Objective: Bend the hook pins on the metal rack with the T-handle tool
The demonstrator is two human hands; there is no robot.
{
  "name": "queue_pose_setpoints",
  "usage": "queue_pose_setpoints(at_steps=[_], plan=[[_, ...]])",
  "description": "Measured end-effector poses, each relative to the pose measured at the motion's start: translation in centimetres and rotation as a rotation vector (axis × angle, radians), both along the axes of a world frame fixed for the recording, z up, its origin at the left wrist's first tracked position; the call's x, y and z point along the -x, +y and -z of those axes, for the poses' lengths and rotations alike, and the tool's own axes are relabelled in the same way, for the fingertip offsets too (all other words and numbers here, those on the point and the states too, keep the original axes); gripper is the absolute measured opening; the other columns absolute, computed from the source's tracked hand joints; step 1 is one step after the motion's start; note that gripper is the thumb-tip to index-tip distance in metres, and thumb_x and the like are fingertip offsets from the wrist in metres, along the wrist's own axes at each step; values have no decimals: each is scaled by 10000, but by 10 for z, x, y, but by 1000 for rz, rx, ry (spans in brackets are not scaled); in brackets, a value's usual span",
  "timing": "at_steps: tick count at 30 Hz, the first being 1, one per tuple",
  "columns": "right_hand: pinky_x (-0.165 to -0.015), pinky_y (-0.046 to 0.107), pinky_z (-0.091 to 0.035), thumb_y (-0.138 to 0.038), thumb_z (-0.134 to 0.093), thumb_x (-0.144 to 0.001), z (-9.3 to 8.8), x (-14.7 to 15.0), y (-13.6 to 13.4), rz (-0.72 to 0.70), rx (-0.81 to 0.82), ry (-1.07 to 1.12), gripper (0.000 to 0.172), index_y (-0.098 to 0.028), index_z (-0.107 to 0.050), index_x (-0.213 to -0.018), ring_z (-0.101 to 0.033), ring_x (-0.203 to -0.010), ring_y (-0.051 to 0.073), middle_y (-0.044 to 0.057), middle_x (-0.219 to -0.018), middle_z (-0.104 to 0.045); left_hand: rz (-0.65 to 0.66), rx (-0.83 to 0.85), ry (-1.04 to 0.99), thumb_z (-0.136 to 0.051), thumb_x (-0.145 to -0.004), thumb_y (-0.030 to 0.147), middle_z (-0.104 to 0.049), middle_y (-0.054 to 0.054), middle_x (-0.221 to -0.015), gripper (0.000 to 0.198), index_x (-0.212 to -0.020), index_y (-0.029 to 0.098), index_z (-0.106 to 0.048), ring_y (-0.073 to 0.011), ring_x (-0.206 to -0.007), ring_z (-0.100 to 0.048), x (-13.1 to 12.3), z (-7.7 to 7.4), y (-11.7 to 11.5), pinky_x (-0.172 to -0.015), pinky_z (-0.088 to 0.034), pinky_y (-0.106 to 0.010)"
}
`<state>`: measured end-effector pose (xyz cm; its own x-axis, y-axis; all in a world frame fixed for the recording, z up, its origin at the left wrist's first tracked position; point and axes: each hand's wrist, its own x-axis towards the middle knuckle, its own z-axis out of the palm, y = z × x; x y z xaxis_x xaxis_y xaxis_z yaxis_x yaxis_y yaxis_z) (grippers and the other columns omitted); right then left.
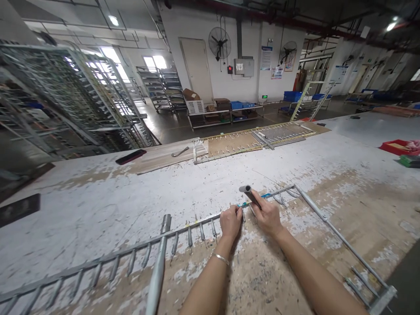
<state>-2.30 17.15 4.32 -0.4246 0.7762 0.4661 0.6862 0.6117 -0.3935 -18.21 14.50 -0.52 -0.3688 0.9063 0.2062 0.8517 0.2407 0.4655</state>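
A grey metal rack frame [118, 254] lies on the worn bench, with a row of short metal prongs along its long bar. My left hand [231, 222] is closed at this bar, thumb and fingers pinched together; whatever is between them is hidden. Just to its right, my right hand [269, 218] is wrapped around a grey metal piece with a round, hollow-looking end [246, 189], pointing up and away. Bits of blue material [267, 195] show on the bar beside both hands. A thick tube [159, 267] crosses the bar on the left.
Toward the bench's far edge lie another rack frame [229, 152], a wrench [180, 152] and a dark phone-like slab [130, 156]. A red tray [398, 147] stands at far right. Tall racks [82, 92] rise at left; shelves with boxes [226, 111] stand by the wall.
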Motion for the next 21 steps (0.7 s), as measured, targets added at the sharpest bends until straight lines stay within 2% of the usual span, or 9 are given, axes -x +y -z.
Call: queue_pose_setpoints(at_steps=[3, 6, 10, 12, 16, 17, 21], plan=[[-714, 258, -485, -310, -424, -981, 7, -3, 1, 9, 28, -119, 456, -258, -444, -1434, -692, -842, 200, 85, -1040, -735, -15, -2, 26, -449, -942, 379, -727, -41, -774, 295, -888, 221, -693, -182, -723, -640, -2, 0, 0, -670, -317, -269], [-654, 253, -478, -325, -488, -957, 4, -5, 4, 22, 89, -233, 439, -310, -485, -1396, -699, -775, 200, 34, -931, -757, -22, 3, 45, -441, -945, 382, -727, -51, -788, 302, -901, 216, -690, -188, -730, -637, -3, 1, 0, -671, -316, -274], [-741, 250, -485, -328, -394, -994, -2, -4, 4, 45, -23, -30, 471, -259, -395, -1460, -689, -899, 192, 67, -1125, -715, -16, 1, 47, -426, -951, 398, -725, -47, -793, 316, -900, 225, -686, -189, -749, -636, -4, 2, -1, -682, -318, -275], [-768, 256, -489, -315, -393, -989, 2, -3, 4, 43, -16, -30, 474, -239, -406, -1456, -686, -918, 196, 89, -1153, -703, -16, 8, 52, -418, -954, 395, -724, -52, -796, 321, -902, 223, -685, -190, -749, -637, -4, 1, -1, -682, -318, -277], [-696, 284, -501, -345, -463, -959, 8, -4, 6, 20, 145, -231, 449, -298, -478, -1405, -703, -796, 220, 53, -933, -758, -24, 27, 47, -401, -961, 377, -725, -72, -827, 326, -929, 211, -680, -200, -757, -637, -4, 0, -1, -680, -318, -284], [-702, 286, -502, -356, -456, -962, 8, -5, 6, 22, 148, -218, 453, -306, -467, -1412, -703, -805, 221, 49, -942, -757, -28, 30, 36, -404, -961, 379, -725, -72, -832, 321, -936, 210, -676, -200, -762, -637, -4, 0, 0, -680, -318, -284], [-807, 273, -489, -351, -360, -996, 7, -5, 3, 21, 40, -2, 482, -262, -383, -1469, -670, -980, 208, 81, -1185, -688, -48, 14, -18, -430, -955, 385, -716, -53, -811, 279, -947, 208, -646, -189, -764, -638, -5, 2, 1, -671, -311, -275]])
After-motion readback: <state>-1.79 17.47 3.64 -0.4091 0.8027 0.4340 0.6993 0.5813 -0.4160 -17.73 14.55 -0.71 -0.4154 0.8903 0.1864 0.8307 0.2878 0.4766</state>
